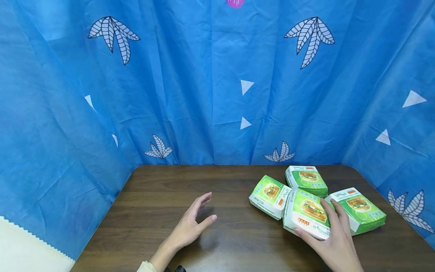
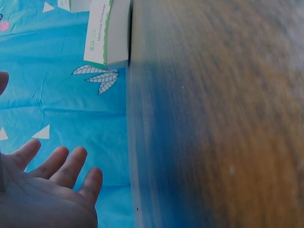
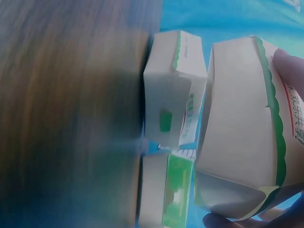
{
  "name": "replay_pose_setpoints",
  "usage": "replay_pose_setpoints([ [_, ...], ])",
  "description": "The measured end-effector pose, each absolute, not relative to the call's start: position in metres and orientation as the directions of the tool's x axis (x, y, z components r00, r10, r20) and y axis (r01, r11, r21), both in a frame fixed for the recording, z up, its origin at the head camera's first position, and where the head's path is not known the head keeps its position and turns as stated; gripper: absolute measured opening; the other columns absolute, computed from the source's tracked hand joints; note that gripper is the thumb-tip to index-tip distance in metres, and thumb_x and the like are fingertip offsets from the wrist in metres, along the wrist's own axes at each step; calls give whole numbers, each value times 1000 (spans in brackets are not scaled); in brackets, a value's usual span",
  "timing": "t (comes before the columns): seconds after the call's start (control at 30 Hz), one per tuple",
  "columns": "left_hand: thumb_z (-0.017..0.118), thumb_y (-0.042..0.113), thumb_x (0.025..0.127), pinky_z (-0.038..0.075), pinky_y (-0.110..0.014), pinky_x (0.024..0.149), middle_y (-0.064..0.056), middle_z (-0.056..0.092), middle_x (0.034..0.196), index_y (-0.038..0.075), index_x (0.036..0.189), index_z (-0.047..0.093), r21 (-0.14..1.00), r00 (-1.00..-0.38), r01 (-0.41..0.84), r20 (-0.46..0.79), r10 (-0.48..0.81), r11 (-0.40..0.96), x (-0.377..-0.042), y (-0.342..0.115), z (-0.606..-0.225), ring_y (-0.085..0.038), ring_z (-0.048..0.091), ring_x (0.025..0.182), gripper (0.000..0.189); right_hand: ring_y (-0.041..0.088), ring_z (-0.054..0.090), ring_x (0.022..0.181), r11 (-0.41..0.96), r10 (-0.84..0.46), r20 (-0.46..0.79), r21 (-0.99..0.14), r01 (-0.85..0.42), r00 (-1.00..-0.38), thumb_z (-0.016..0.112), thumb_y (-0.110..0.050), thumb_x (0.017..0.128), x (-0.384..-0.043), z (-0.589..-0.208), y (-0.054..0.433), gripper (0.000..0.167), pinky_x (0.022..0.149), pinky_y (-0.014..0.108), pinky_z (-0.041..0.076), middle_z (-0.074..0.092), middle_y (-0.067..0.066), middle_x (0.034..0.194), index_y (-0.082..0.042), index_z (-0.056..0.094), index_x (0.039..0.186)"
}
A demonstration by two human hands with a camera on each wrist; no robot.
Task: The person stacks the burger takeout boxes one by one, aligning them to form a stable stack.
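Observation:
My right hand grips a green-and-white hamburger box with a burger picture on its lid, thumb on the near side and fingers over the far right side. In the right wrist view this box is held up off the tabletop, higher than the boxes beyond it. My left hand hovers over the left-middle of the table, holding nothing, with fingers spread and thumb apart. The left wrist view shows its fingers loosely extended.
Three similar hamburger boxes sit around the held one: one box to its left, one box behind and one box to its right. The dark wooden table meets a blue patterned curtain at the back.

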State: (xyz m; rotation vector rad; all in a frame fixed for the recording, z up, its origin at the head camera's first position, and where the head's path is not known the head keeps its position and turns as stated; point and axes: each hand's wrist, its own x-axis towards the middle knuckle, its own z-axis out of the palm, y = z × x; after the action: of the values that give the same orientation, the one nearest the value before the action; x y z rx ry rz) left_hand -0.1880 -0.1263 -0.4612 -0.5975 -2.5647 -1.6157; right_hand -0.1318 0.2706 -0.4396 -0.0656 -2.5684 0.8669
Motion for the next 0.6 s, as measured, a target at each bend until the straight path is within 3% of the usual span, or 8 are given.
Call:
replay_pose_setpoints([
  [0.33, 71, 25, 99, 34, -51, 120, -10, 45, 159, 19, 157, 39, 858, -922, 350, 244, 302, 375, -188, -126, -458, -22, 46, 145, 67, 52, 19, 143, 798, 134, 416, -584, -151, -899, 94, -44, 72, -132, -427, 257, 114, 89, 77, 34, 10, 24, 167, -15, 31, 161],
  [0.6, 71, 26, 99, 34, -53, 119, -10, 45, 159, 16, 158, 38, 863, -920, 348, 239, 310, 367, -186, -126, -458, -23, 46, 145, 67, 51, 20, 144, 774, 81, 438, -593, -220, -895, 95, -41, 72, -134, -420, 249, 110, 90, 73, 33, 10, 21, 167, -17, 33, 160],
])
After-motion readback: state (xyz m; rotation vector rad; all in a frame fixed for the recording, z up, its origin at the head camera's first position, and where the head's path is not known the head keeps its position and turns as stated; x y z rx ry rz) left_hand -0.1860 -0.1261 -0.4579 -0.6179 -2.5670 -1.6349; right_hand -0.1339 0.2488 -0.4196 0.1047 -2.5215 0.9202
